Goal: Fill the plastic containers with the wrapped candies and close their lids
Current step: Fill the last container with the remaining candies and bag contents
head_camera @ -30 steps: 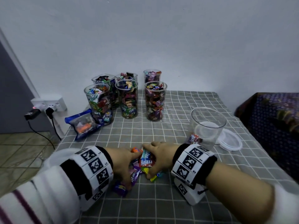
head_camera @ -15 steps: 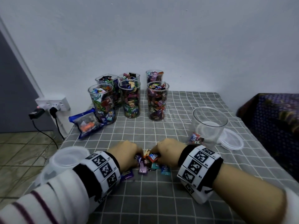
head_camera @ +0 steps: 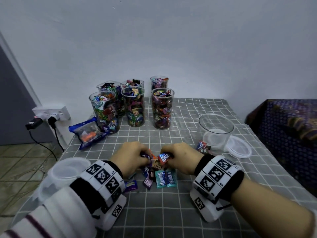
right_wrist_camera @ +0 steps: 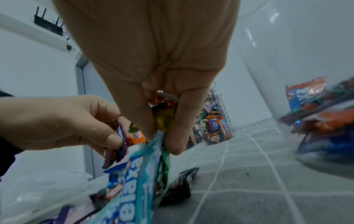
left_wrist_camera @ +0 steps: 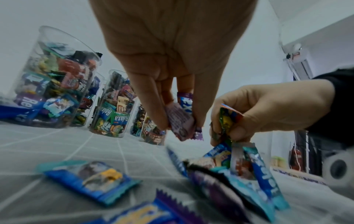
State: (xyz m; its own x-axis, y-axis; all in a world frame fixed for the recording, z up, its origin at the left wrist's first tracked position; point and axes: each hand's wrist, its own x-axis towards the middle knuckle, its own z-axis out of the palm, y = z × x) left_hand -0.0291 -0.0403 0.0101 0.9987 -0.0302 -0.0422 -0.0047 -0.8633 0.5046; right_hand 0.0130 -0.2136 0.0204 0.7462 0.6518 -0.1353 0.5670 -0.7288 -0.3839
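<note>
The counter [head_camera: 188,212] wears a grey cloth with a white grid. Teal wrappers [head_camera: 165,179] carry white lettering. The wristbands [head_camera: 217,174] are white with black square codes; the sleeve [head_camera: 42,219] white with 2 purple stripes.

A plain room in a home: a table under a grey checked cloth [head_camera: 197,114] stands against a bare white wall [head_camera: 171,40], a plugged-in power strip [head_camera: 51,114] beside it, tiled floor [head_camera: 20,162], patterned bedding [head_camera: 291,121], a router [right_wrist_camera: 48,22] mounted high.
</note>
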